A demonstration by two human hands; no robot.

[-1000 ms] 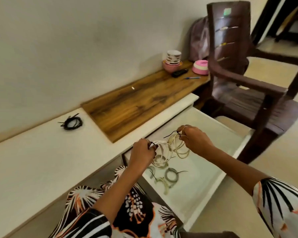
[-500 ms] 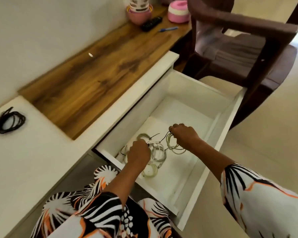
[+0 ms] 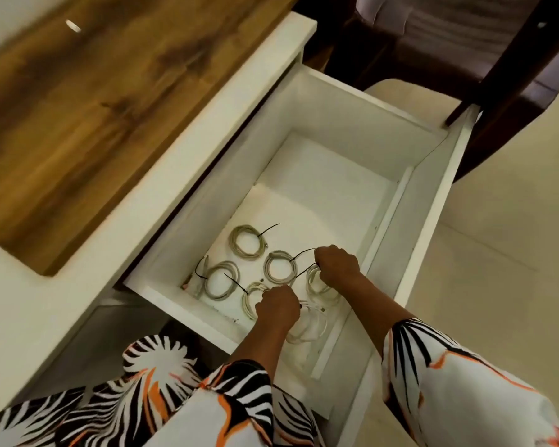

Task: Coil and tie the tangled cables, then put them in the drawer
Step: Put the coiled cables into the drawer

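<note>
Inside the open drawer (image 3: pixel 410 201), your left hand (image 3: pixel 276 306) and right hand (image 3: pixel 336 264), knuckles up, each grasp a coiled cable; tied coils (image 3: pixel 247 241) lie at 11 o'clock.

White desk (image 3: pixel 78 301) with inset wood-grain panel (image 3: pixel 94 108); dark brown chair (image 3: pixel 465 43) at upper right, standing on pale cream floor (image 3: pixel 513 237); soft, even lighting.

wooden board (image 3: pixel 88 101): lies on the white desk (image 3: pixel 46 304), along its back edge
dark chair (image 3: pixel 465 43): on the floor, beyond the desk's right end
</note>
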